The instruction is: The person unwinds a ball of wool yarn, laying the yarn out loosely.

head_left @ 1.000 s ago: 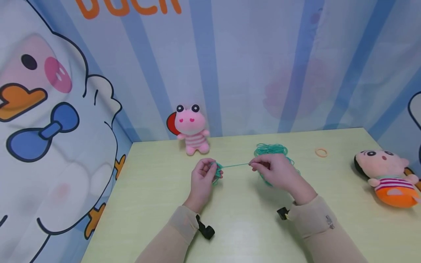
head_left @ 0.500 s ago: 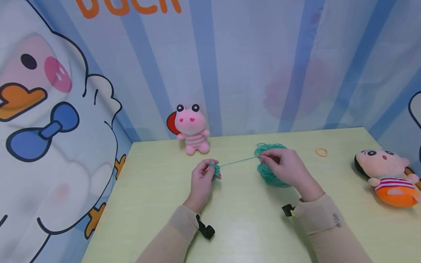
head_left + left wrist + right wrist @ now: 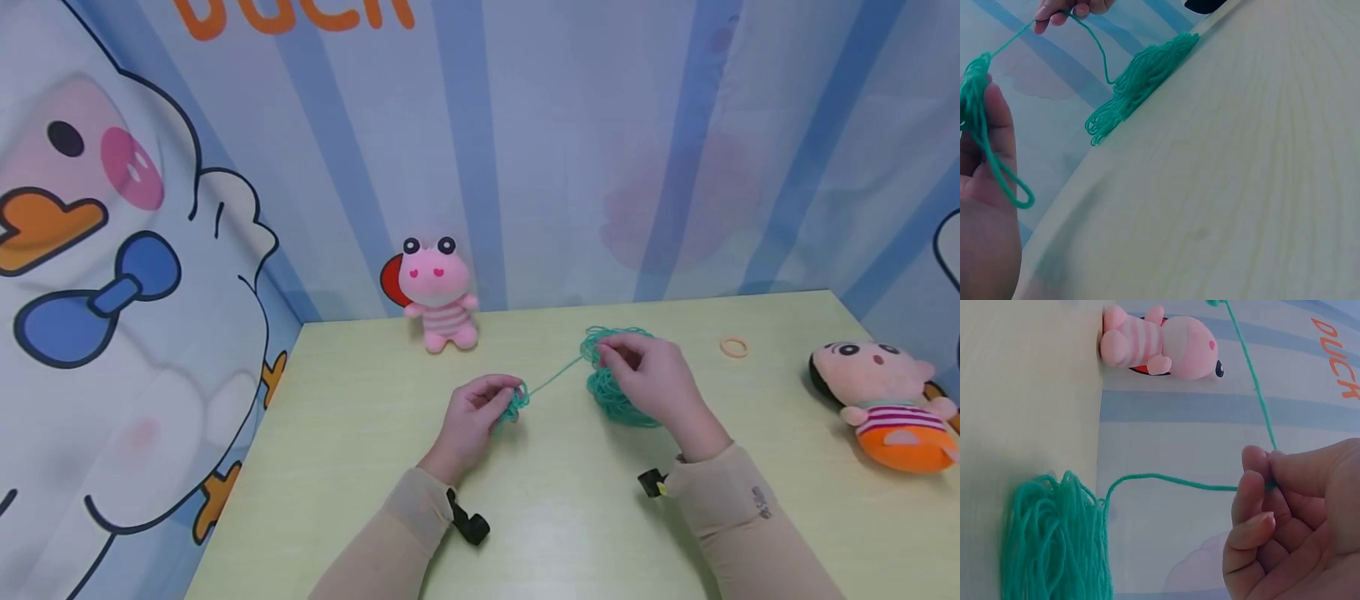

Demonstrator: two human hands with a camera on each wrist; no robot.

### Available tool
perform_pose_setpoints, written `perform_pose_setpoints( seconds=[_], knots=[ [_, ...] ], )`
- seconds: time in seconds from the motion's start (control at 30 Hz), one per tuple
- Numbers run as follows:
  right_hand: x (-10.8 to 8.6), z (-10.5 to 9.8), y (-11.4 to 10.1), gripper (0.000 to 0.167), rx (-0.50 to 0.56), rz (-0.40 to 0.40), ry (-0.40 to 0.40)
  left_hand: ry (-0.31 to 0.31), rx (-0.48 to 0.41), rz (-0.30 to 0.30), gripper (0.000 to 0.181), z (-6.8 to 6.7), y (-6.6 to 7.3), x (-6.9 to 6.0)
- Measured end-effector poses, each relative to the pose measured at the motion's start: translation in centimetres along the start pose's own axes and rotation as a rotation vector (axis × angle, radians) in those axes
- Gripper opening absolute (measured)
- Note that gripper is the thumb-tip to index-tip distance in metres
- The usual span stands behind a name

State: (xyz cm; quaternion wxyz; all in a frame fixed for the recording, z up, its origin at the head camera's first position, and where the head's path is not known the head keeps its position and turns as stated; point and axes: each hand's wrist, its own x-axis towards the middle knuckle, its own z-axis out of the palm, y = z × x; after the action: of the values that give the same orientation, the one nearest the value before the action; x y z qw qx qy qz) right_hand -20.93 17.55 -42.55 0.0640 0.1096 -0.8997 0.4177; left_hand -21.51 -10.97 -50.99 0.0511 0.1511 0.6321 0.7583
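My left hand (image 3: 468, 421) pinches a small wound bundle of green yarn (image 3: 514, 403) between thumb and fingers; in the left wrist view a loop of it dangles below the palm. From this bundle a single strand (image 3: 557, 375) runs up and rightward to my right hand (image 3: 654, 377), which pinches it between thumb and forefinger. Beneath the right hand a larger skein of green yarn (image 3: 618, 403) lies on the table, partly hidden by that hand. In the right wrist view the strand (image 3: 1179, 480) carries on from my fingertips down to the skein (image 3: 1057, 544).
A pink plush toy (image 3: 442, 296) stands at the table's back edge. To the right are an orange ring (image 3: 733, 347) and a plush doll (image 3: 892, 408) lying on its back. A striped curtain (image 3: 555, 167) hangs behind the table (image 3: 337, 467).
My right hand has moved right and up, over the skein, with the strand. My left hand has turned and shifted slightly right with the bundle in the last half second.
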Motion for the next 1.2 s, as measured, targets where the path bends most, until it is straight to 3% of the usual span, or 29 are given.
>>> perform_pose_setpoints(
  seconds=[0.2,0.37,0.47,0.77,0.87,1.03,1.2],
  knots=[
    [0.03,0.14,0.09,0.024,0.006,0.010,-0.053,0.012,-0.062,-0.035,0.028,0.00,-0.01,0.05],
    [-0.01,0.21,0.00,0.025,0.010,0.010,-0.080,-0.012,-0.075,-0.013,0.034,0.02,0.08,0.04],
    [0.01,0.15,0.08,0.025,0.000,0.007,-0.063,0.005,-0.056,0.006,0.033,-0.02,0.04,0.10],
    [0.04,-0.22,0.13,0.032,-0.018,0.026,0.066,0.099,-0.095,0.030,0.025,-0.04,-0.15,0.27],
    [0.05,-0.23,0.17,0.031,-0.009,0.023,0.054,0.139,-0.087,0.020,0.024,-0.03,-0.20,0.33],
    [0.03,-0.18,0.23,0.028,0.008,0.004,-0.005,0.212,0.020,0.027,0.026,-0.06,-0.23,0.41],
    [-0.08,-0.29,0.14,0.032,0.000,0.021,0.047,0.244,-0.005,0.030,0.030,-0.12,-0.27,0.44]
  ],
)
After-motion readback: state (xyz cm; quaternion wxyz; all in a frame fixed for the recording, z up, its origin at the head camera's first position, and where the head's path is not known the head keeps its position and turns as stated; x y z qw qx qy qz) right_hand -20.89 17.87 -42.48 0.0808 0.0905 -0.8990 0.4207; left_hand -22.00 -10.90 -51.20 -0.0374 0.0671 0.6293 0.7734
